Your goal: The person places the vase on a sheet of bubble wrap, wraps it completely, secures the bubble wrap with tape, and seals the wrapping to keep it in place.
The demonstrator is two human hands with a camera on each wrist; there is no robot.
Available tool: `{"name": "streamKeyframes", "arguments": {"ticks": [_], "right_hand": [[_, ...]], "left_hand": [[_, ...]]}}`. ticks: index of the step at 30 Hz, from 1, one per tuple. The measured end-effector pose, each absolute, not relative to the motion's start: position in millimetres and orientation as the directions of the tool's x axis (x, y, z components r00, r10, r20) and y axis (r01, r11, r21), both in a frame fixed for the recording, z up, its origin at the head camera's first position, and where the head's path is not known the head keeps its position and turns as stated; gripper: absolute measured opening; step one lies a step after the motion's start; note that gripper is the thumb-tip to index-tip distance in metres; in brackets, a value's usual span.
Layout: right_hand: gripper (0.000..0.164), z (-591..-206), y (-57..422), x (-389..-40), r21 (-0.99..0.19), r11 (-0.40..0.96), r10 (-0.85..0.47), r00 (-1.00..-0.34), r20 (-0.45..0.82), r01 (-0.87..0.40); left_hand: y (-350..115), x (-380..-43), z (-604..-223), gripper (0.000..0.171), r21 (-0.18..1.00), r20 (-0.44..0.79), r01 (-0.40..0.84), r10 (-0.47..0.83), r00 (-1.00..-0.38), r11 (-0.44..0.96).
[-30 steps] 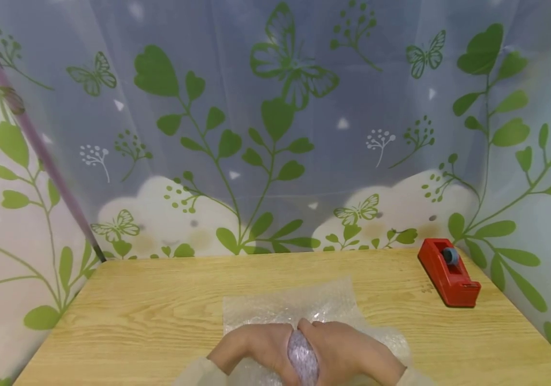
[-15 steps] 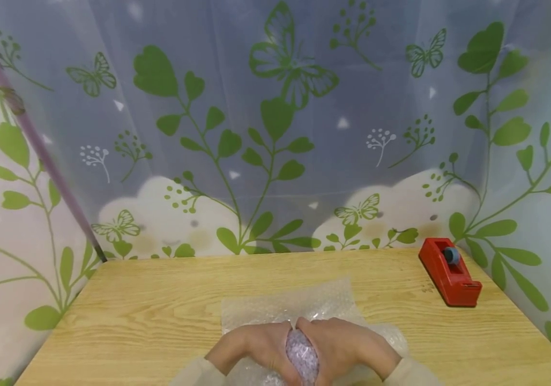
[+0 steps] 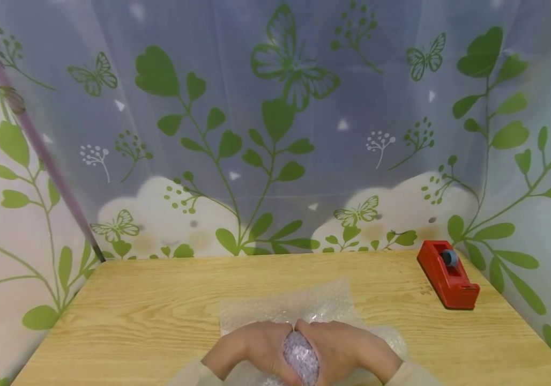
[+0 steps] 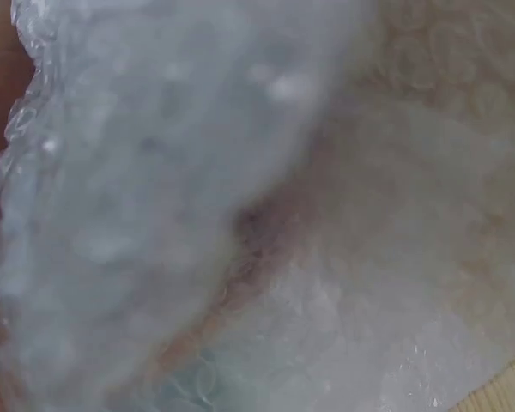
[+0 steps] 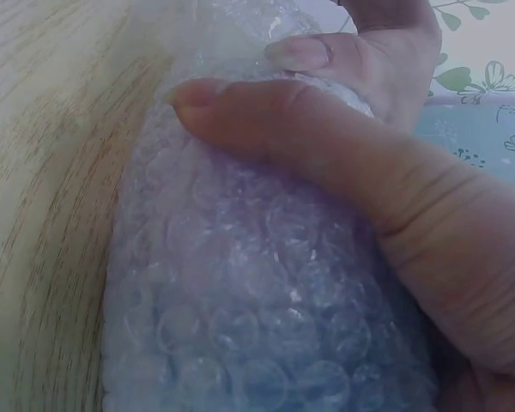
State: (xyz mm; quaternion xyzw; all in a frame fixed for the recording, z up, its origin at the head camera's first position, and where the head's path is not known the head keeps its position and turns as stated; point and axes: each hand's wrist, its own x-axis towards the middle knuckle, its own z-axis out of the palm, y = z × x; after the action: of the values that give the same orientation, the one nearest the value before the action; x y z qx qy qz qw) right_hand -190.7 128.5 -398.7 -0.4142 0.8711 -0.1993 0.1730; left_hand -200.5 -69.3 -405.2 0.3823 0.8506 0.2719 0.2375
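Between both hands lies a rounded bundle in bubble wrap (image 3: 301, 358), pale purple in the head view, at the bottom centre. My left hand (image 3: 261, 346) grips its left side and my right hand (image 3: 340, 346) its right side, their fingertips meeting at the far end. In the right wrist view the thumb (image 5: 283, 129) curls across the wrapped bundle (image 5: 249, 292), and fingertips show beyond it. A loose bubble wrap sheet (image 3: 299, 300) spreads flat on the table under and beyond the hands. Blurred bubble wrap (image 4: 163, 189) fills most of the left wrist view. What the wrap encloses is hidden.
A red tape dispenser (image 3: 449, 276) with a small roll stands at the table's back right. The wooden table (image 3: 150, 300) reaches back to a curtain (image 3: 198, 161) printed with leaves and butterflies. More bubble wrap (image 3: 393, 340) lies beside the right wrist.
Both hands keep their hold and shift very slightly to the left. The gap between them widens a little, showing more of the wrapped bundle. The tape dispenser stays put.
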Motion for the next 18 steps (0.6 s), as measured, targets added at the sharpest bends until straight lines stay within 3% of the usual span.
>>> {"name": "streamKeyframes", "arguments": {"ticks": [7,12,18], "right_hand": [[0.066,-398,128,-191,-0.478,0.568,-0.799,-0.589,-0.125,-0.67],[0.069,-396,128,-191,-0.455,0.586,-0.791,-0.595,-0.14,-0.671],[0.07,-395,125,-191,-0.44,0.609,-0.776,-0.611,-0.157,-0.661]], "left_hand": [[-67,-189,-403,0.081,0.292,-0.176,0.607,0.665,-0.725,0.739],[-66,-180,-405,0.082,0.218,-0.086,0.628,0.655,-0.75,0.747],[-63,-169,-404,0.083,0.207,-0.019,0.602,0.618,-0.786,0.771]]}}
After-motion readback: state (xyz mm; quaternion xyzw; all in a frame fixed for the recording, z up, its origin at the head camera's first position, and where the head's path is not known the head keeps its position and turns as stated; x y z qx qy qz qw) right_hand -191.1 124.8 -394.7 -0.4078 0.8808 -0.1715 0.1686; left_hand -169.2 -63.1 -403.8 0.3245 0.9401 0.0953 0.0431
